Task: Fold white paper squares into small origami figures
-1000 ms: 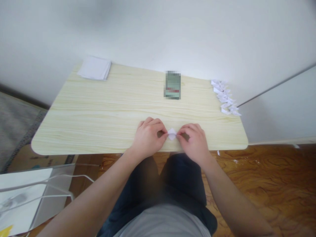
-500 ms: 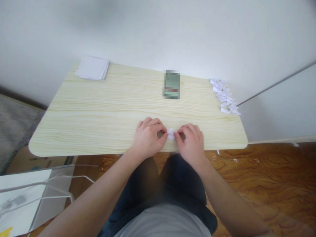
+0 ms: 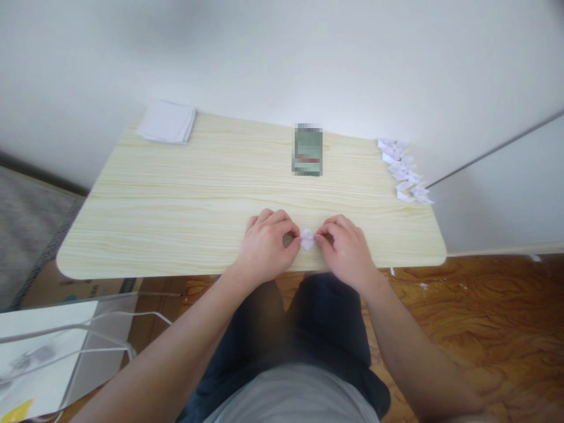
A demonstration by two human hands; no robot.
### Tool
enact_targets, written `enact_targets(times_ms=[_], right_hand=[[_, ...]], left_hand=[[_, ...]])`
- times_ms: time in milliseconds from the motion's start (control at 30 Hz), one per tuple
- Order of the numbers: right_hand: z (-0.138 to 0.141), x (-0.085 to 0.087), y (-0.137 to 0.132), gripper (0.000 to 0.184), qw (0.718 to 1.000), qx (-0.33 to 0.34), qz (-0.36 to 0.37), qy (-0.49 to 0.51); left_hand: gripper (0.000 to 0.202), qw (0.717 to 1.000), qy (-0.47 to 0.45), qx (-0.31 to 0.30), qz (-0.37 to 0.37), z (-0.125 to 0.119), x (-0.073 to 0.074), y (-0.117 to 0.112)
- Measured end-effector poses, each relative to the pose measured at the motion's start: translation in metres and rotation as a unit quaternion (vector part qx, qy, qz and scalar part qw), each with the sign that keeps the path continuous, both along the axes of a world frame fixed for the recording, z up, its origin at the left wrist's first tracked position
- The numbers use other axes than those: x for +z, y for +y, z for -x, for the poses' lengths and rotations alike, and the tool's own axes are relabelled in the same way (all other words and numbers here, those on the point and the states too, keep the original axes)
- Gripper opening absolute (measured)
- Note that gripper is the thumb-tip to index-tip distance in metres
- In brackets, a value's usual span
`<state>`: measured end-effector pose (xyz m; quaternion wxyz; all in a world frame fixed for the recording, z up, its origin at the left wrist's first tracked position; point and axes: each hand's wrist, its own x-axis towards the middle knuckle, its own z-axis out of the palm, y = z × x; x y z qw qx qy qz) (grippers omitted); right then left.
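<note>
Resting on table [image 3: 176, 205], folded paper [image 3: 307, 239] is pinched by left hand [image 3: 267, 245] and right hand [image 3: 348, 249]. Print on green card [image 3: 307, 150] is blurred.

Soft, even daylight; faint shadows under hands; wide-angle bending at edges; near foreground blurred; no glare.

We are wearing a light grey shirt [image 3: 291, 399], which is showing soft and blurred at the bottom edge, and dark navy legwear [image 3: 328, 320], which is covering our lap. Our left forearm [image 3: 180, 346] and right forearm [image 3: 409, 346] are showing bare, as are our left hand [image 3: 264, 247] and right hand [image 3: 348, 252].
</note>
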<state>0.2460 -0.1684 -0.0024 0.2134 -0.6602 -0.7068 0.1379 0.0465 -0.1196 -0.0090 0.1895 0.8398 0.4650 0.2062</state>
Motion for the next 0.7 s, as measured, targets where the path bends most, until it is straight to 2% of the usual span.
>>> enact_targets(times_ms=[133, 433, 700], right_hand=[[0.0, 0.001, 0.002, 0.008, 1.0, 0.011, 0.003, 0.009], [0.01, 0.005, 0.003, 0.012, 0.998, -0.015, 0.019, -0.051], [0.015, 0.003, 0.002, 0.01, 0.998, -0.046, 0.006, -0.053]], left_hand=[[0.009, 1.0, 0.001, 0.0, -0.003, 0.0, 0.0, 0.0], [0.011, 1.0, -0.001, 0.018, -0.007, -0.003, 0.0, -0.002], [0.011, 0.999, 0.009, 0.027, -0.023, -0.004, -0.003, -0.003]])
